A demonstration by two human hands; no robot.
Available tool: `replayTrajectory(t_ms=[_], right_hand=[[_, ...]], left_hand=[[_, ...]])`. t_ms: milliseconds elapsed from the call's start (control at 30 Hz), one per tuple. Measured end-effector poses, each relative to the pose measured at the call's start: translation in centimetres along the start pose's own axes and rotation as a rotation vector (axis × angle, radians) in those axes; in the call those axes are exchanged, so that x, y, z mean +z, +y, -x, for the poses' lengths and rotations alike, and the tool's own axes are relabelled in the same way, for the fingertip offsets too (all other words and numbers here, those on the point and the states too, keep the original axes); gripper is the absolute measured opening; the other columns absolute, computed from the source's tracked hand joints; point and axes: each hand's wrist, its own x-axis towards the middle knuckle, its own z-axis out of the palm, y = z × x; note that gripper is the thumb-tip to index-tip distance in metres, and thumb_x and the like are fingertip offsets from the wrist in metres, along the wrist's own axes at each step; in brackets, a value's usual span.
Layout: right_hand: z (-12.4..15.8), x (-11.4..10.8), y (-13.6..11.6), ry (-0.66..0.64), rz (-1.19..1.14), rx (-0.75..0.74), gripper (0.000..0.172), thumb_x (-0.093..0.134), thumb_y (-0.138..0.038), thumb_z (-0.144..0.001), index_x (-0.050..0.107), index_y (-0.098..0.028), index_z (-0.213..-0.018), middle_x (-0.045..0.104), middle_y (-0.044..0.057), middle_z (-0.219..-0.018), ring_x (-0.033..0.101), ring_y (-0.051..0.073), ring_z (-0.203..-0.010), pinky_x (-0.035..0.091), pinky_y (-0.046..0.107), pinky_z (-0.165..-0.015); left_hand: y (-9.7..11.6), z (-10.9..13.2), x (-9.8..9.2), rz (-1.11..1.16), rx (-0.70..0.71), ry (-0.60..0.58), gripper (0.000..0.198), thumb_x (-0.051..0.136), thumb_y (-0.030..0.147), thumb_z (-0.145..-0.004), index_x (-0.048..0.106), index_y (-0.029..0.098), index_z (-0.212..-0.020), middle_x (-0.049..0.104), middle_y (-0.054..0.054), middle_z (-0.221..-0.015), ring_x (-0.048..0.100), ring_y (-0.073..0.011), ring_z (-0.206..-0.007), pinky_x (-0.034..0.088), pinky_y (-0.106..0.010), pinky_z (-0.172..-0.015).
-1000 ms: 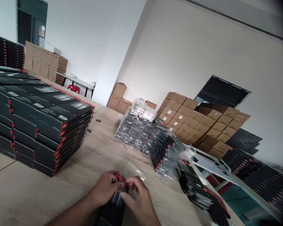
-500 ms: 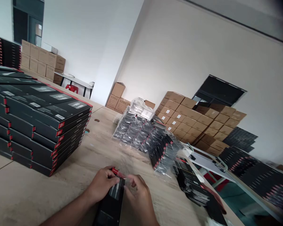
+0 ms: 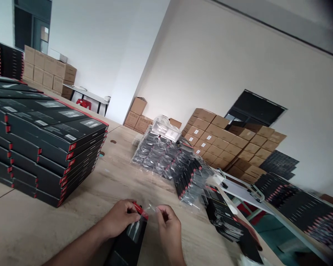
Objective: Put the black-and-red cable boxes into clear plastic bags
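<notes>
A flat black box [image 3: 129, 242] with a red end and a printed picture lies on the wooden table in front of me. My left hand [image 3: 121, 218] grips its far end, thumb on the top face near the red edge. Just right of that end, my right hand [image 3: 168, 223] pinches the edge of a clear plastic bag [image 3: 150, 207]. The thin film spans from the box's red end to my right fingertips. How far it covers the box I cannot tell.
Black and red boxes [image 3: 44, 147] are stacked high on the left. Plastic-wrapped packs [image 3: 163, 155] stand mid-table, with a white basket [image 3: 165, 129] on top. Open black sleeves [image 3: 224, 216] lie at the right edge. Cartons [image 3: 216, 136] are piled by the wall.
My right hand has moved slightly right, away from the box, drawing the clear film out sideways. The left hand keeps its grip on the box's end.
</notes>
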Motion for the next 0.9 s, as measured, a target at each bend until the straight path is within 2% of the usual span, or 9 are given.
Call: replayTrajectory(t_ms=[67,167,233,333,400,500,667,800,900], right_hand=[[-0.2,-0.3,0.6,0.075,-0.051,0.053,0.02,0.056,-0.038,-0.084,0.06,-0.02,-0.076,0.059,-0.001,-0.065,0.056,0.015,-0.06,0.046,0.025,-0.059],[-0.4,-0.2,1.3,0.108,-0.092,0.082,0.019,0.058,-0.038,-0.082,0.059,-0.02,-0.075,0.057,-0.002,-0.065,0.053,0.014,-0.059,0.045,0.024,-0.058],[-0.4,0.2,1.4,0.07,-0.113,0.085,0.017,0.058,-0.036,-0.081,0.058,-0.02,-0.072,0.054,-0.003,-0.062,0.05,0.013,-0.057,0.043,0.023,-0.055],[0.1,1.2,1.1,-0.015,-0.137,0.078,0.014,0.061,-0.029,-0.075,0.058,-0.021,-0.064,0.051,-0.004,-0.056,0.047,0.012,-0.053,0.04,0.022,-0.05],[0.4,1.6,0.6,-0.081,-0.157,0.07,0.012,0.065,-0.026,-0.069,0.059,-0.02,-0.06,0.053,-0.004,-0.055,0.048,0.012,-0.053,0.039,0.021,-0.048],[0.5,1.6,0.0,-0.184,-0.203,0.055,0.011,0.072,-0.027,-0.065,0.064,-0.019,-0.061,0.06,-0.002,-0.061,0.054,0.014,-0.057,0.042,0.022,-0.051],[0.0,0.7,0.0,-0.15,-0.185,0.035,0.019,0.065,-0.035,-0.079,0.068,-0.019,-0.068,0.062,0.001,-0.065,0.058,0.016,-0.061,0.047,0.025,-0.058],[0.0,0.5,0.1,-0.179,-0.089,-0.101,0.02,0.061,-0.035,-0.085,0.073,-0.021,-0.078,0.064,0.004,-0.073,0.061,0.017,-0.067,0.049,0.026,-0.061],[0.1,0.3,-0.3,-0.246,-0.013,-0.187,0.023,0.053,-0.032,-0.09,0.075,-0.024,-0.085,0.065,0.005,-0.077,0.063,0.018,-0.072,0.05,0.027,-0.064]], left_hand=[[0.1,0.1,-0.3,0.093,-0.068,0.019,0.029,0.06,0.017,-0.063,0.067,0.017,-0.092,0.067,-0.003,-0.096,0.061,-0.0203,-0.089,0.043,-0.027,-0.077],[0.6,0.5,-0.8,0.351,-0.283,-0.005,0.066,0.068,0.014,-0.053,0.055,0.021,-0.117,0.065,-0.003,-0.104,0.063,-0.0206,-0.087,0.045,-0.027,-0.069],[0.9,0.8,-0.9,0.525,-0.357,-0.104,0.069,0.073,0.015,-0.048,0.056,0.018,-0.116,0.067,-0.005,-0.099,0.064,-0.0215,-0.082,0.046,-0.028,-0.068],[1.3,1.1,-0.7,0.624,-0.334,-0.255,0.056,0.075,0.016,-0.047,0.066,0.012,-0.102,0.071,-0.007,-0.089,0.064,-0.0206,-0.077,0.047,-0.029,-0.072],[1.4,1.1,-0.5,0.56,-0.323,-0.272,0.047,0.075,0.018,-0.049,0.071,0.012,-0.095,0.072,-0.006,-0.085,0.063,-0.0186,-0.073,0.045,-0.027,-0.07],[1.2,0.9,-0.5,0.414,-0.304,-0.223,0.035,0.073,0.024,-0.052,0.074,0.014,-0.086,0.071,-0.001,-0.075,0.059,-0.0153,-0.064,0.039,-0.023,-0.061],[0.4,0.5,-0.8,0.122,-0.201,-0.156,0.023,0.064,0.023,-0.059,0.072,0.013,-0.078,0.065,0.001,-0.066,0.056,-0.016,-0.064,0.036,-0.025,-0.06],[-0.6,0.3,-0.4,-0.017,-0.169,0.029,0.047,0.068,0.019,-0.053,0.063,0.013,-0.1,0.067,-0.006,-0.097,0.06,-0.0244,-0.094,0.043,-0.03,-0.079],[-0.9,0.2,-0.1,-0.014,-0.104,0.058,0.057,0.067,0.013,-0.053,0.056,0.015,-0.109,0.063,-0.011,-0.117,0.055,-0.026,-0.113,0.04,-0.032,-0.093]])
